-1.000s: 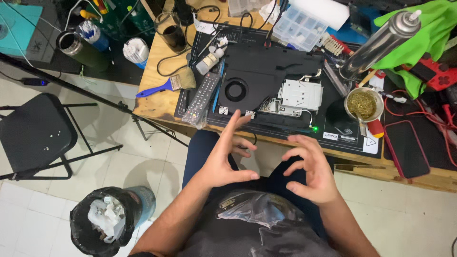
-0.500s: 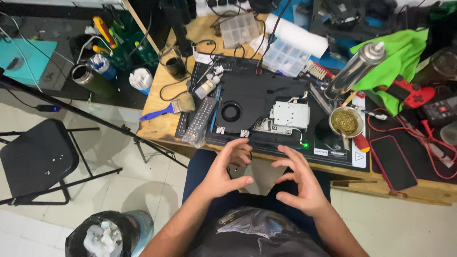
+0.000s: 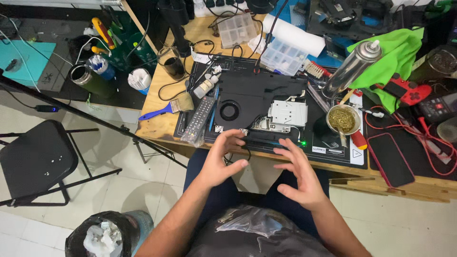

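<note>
My left hand (image 3: 223, 159) and my right hand (image 3: 301, 177) hover above my lap, palms facing each other, fingers spread and curled, holding nothing. Both sit just in front of the near edge of a wooden workbench (image 3: 159, 124). Beyond my fingertips lies an opened black game console (image 3: 254, 102) with a round fan, a silver drive box (image 3: 287, 113) and a small green light. The console rests on a black work mat (image 3: 333, 143). A clear plastic bag (image 3: 252, 220) lies in my lap below the hands.
A remote control (image 3: 199, 120), a blue-handled brush (image 3: 166, 109) and a glue bottle (image 3: 207, 86) lie left of the console. To its right stand a metal spray can (image 3: 351, 68), a cup of brass wool (image 3: 342, 119), a phone (image 3: 390, 159) and a green cloth (image 3: 390, 59). A folding chair (image 3: 35, 159) and a bin (image 3: 102, 235) stand on the floor at left.
My view has drifted up and left over the bench. Both hands have stayed empty in front of the console, with the fingers shifting slightly.
</note>
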